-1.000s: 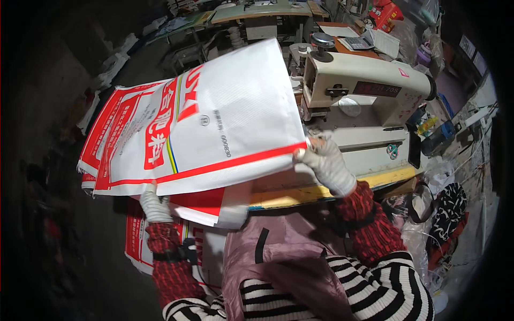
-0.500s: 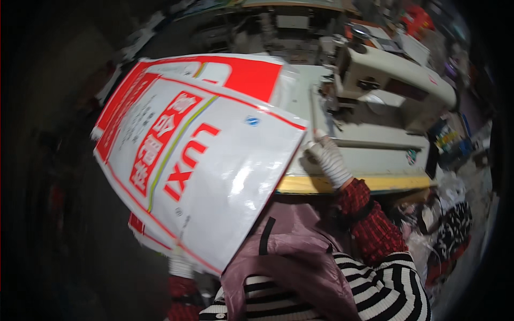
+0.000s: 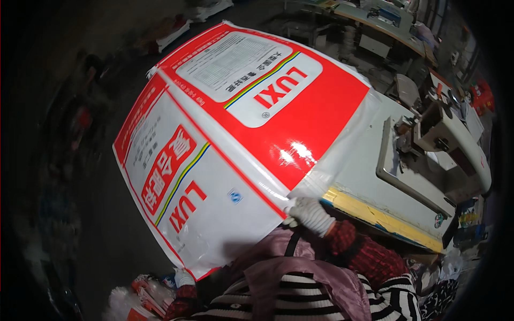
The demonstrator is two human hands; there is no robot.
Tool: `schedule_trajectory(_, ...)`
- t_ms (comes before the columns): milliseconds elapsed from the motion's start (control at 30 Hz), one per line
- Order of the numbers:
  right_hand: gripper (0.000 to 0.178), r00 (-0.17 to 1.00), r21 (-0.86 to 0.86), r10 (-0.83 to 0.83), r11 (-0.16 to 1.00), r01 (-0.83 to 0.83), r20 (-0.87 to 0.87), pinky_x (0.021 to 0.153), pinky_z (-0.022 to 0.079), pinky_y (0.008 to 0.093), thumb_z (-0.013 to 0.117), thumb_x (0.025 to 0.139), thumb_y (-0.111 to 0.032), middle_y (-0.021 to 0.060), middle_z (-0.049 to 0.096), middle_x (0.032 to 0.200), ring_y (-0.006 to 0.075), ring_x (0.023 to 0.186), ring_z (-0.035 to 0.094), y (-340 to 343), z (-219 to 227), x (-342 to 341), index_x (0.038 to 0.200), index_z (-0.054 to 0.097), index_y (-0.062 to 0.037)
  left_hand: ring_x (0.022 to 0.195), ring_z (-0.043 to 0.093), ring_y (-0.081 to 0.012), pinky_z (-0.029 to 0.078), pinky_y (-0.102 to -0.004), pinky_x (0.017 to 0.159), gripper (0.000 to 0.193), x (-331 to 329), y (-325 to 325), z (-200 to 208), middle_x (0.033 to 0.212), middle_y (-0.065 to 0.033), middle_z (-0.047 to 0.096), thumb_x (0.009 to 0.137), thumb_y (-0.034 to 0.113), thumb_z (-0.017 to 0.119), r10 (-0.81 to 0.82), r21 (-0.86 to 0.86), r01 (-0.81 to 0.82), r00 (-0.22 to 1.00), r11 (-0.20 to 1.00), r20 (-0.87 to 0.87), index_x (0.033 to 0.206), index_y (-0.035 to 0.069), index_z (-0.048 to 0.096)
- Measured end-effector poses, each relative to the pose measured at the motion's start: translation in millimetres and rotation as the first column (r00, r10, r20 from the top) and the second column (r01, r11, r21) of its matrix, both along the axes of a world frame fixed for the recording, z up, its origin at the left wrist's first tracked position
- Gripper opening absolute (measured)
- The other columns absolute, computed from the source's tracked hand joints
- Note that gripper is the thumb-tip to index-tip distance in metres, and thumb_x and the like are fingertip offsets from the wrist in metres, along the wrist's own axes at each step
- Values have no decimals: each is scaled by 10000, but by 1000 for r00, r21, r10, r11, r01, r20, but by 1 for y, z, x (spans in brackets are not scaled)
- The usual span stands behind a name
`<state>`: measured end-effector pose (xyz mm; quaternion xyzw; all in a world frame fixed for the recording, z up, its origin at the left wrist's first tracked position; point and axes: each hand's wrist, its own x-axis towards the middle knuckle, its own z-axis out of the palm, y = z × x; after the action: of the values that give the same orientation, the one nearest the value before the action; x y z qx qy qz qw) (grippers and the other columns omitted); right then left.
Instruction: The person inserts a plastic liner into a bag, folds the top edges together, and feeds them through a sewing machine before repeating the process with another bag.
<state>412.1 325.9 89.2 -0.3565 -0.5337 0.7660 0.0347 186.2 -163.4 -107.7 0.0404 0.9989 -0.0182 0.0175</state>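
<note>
A large, glossy, red-and-white printed plastic sack (image 3: 235,222) spreads out in front of me, slanting up and away to the left. Its nearer part is white with red borders; the farther part is mostly red, and whether both are one sack I cannot tell. Translucent film (image 3: 316,184) sticks out along its right side. My right hand (image 3: 310,214), in a striped white glove with bare-looking fingertips, grips the edge where the two parts meet. At the near left corner my left hand (image 3: 183,277), also gloved, is closed on the sack, its fingers partly hidden.
To the right stands a cream sewing machine (image 3: 455,142) on a pale worktable (image 3: 356,160) with a yellow front edge (image 3: 383,216). More plastic sacks (image 3: 131,305) lie low at the near left. Another workbench (image 3: 369,21) is at the back right.
The sack has been opened out, so much more of its red part shows. My right hand has come down and left from the table onto the sack's edge. The view has turned left.
</note>
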Motion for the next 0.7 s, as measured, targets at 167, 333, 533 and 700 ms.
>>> schedule_trajectory(167, 155, 985, 44, 157, 986, -161, 71, 504, 497, 255, 575, 879, -129, 103, 632, 664, 150, 528, 596, -27, -58, -47, 819, 571, 14, 959, 634, -285, 497, -398, 824, 389, -2, -84, -51, 1052, -161, 643, 892, 330, 492, 281, -207, -214, 878, 955, 388, 1119, 35, 603)
schedule_trajectory(333, 354, 926, -90, 200, 979, -181, 320, 664, 483, 300, 507, 925, -350, 121, 646, 748, 183, 672, 607, -7, -149, -46, 1004, 591, -16, 1099, 571, -305, 460, -398, 929, 491, 17, -49, -38, 1214, -215, 561, 885, 343, 500, 6, 15, -20, 776, 1000, 631, 1255, 21, 521)
schedule_trajectory(533, 421, 943, 274, 130, 937, -218, 306, 780, 475, 350, 480, 915, -381, 155, 653, 835, 248, 803, 620, -1, -159, -45, 1035, 599, 5, 1116, 536, -352, 426, -421, 956, 483, 0, -24, -57, 1231, -233, 530, 892, 330, 488, 121, -41, -116, 863, 992, 490, 1243, -2, 509)
schedule_trajectory(700, 430, 974, 698, 72, 686, -205, 215, 832, 464, 380, 480, 904, -382, 174, 653, 900, 290, 872, 615, 10, -160, -26, 1051, 604, 3, 1130, 508, -390, 398, -441, 978, 478, -24, 12, -77, 1245, -247, 505, 898, 318, 478, 137, -82, -115, 921, 990, 364, 1233, -22, 499)
